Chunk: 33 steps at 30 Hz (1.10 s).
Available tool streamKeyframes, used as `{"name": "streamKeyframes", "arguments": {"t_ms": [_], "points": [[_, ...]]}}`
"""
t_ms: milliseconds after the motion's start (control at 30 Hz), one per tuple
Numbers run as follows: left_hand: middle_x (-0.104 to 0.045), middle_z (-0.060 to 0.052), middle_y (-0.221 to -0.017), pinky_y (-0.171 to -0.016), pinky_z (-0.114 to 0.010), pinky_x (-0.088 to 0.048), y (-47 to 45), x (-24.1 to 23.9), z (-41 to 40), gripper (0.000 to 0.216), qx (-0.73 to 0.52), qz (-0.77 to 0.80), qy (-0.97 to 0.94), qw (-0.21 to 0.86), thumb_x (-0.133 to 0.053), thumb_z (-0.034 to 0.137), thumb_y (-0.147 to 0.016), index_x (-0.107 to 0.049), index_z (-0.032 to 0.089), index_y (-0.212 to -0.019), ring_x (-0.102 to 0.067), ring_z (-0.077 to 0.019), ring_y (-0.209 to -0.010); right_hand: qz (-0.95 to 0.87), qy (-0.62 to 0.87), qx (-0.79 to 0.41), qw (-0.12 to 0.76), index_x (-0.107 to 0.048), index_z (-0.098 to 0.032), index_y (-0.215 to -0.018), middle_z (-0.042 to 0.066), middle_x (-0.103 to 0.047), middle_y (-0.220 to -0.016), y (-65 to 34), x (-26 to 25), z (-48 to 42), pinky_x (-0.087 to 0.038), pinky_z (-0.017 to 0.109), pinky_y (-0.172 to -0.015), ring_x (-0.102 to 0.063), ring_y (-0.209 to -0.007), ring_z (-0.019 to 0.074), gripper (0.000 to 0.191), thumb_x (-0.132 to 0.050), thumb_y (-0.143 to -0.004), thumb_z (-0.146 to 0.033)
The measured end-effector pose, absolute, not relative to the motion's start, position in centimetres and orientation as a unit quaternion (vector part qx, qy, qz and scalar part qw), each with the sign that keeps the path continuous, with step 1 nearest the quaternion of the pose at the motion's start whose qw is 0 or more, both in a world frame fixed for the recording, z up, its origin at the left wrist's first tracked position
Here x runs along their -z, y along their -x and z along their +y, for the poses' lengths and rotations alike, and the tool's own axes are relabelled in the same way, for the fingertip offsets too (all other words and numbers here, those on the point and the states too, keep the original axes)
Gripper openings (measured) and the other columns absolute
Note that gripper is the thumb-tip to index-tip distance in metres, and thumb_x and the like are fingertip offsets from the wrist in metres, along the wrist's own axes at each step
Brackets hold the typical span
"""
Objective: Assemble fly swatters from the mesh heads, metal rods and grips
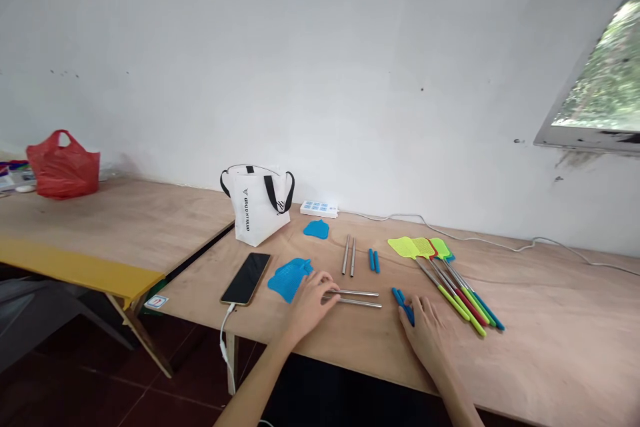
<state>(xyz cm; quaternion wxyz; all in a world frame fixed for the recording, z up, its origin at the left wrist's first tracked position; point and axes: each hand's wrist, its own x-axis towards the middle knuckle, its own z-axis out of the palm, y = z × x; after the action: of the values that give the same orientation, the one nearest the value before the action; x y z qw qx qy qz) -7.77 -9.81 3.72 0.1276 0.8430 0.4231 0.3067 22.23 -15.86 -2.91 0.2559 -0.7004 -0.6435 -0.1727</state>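
My left hand (314,300) rests over the left ends of two metal rods (360,303) and the edge of a blue fly swatter head (289,279); its fingers are apart, and what lies beneath them is partly hidden. My right hand (424,329) lies with fingers stretched out beside two blue handle grips (401,300), thumb side close against them. Farther back are another blue swatter head (317,229), two upright-pointing metal rods (349,257) flat on the wood and two more blue grips (374,261).
Several assembled fly swatters (450,287) lie fanned out at the right. At left are a phone (246,279) on a white cable, a white bag (257,210) and a power strip (319,209). A red plastic bag (65,170) stands on the neighbouring table (150,213).
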Motion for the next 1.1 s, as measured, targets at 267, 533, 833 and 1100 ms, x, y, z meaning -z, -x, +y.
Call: {"name": "streamKeyframes", "arguments": {"t_ms": [267,533,833,1100], "points": [[-0.063,-0.001,-0.111,-0.095,-0.037,-0.042,6.0,-1.7,-10.6,0.016,-0.26,0.433,-0.852,0.139,-0.067,0.038,-0.094,-0.071,0.028,-0.106,-0.058,-0.0225,-0.107,-0.65,0.692,0.183,0.255,-0.059,-0.024,-0.098,0.007,-0.067,-0.095,-22.3,3.0,-15.9,-0.041,0.037,-0.076,-0.064,-0.09,0.0266,0.035,-0.034,-0.103,-0.048],[-0.064,-0.001,-0.103,-0.09,-0.031,-0.043,6.1,-1.6,-10.1,0.014,-0.279,0.414,-0.839,0.218,-0.052,0.028,-0.102,-0.063,0.022,-0.094,-0.059,-0.0187,-0.103,-0.648,0.675,0.149,0.321,-0.066,-0.026,-0.1,0.006,-0.072,-0.104,-23.0,2.5,-15.9,-0.041,0.042,-0.087,-0.065,-0.098,0.0268,0.04,-0.033,-0.104,-0.049],[-0.067,-0.001,-0.103,-0.088,-0.03,-0.043,6.3,-1.5,-9.9,0.015,-0.277,0.416,-0.836,0.225,-0.049,0.03,-0.102,-0.061,0.023,-0.096,-0.06,-0.019,-0.102,-0.707,0.598,0.115,0.36,-0.069,-0.026,-0.098,0.005,-0.076,-0.102,-23.4,2.4,-15.6,-0.04,0.044,-0.098,-0.066,-0.097,0.0252,0.035,-0.041,-0.103,-0.046],[-0.067,-0.001,-0.102,-0.089,-0.03,-0.043,6.5,-1.6,-9.9,0.016,-0.275,0.4,-0.847,0.218,-0.052,0.033,-0.102,-0.063,0.023,-0.097,-0.06,-0.0192,-0.101,-0.705,0.6,0.11,0.361,-0.071,-0.026,-0.102,0.006,-0.075,-0.104,-23.2,2.0,-15.7,-0.041,0.044,-0.097,-0.066,-0.1,0.026,0.038,-0.038,-0.105,-0.044]]}}
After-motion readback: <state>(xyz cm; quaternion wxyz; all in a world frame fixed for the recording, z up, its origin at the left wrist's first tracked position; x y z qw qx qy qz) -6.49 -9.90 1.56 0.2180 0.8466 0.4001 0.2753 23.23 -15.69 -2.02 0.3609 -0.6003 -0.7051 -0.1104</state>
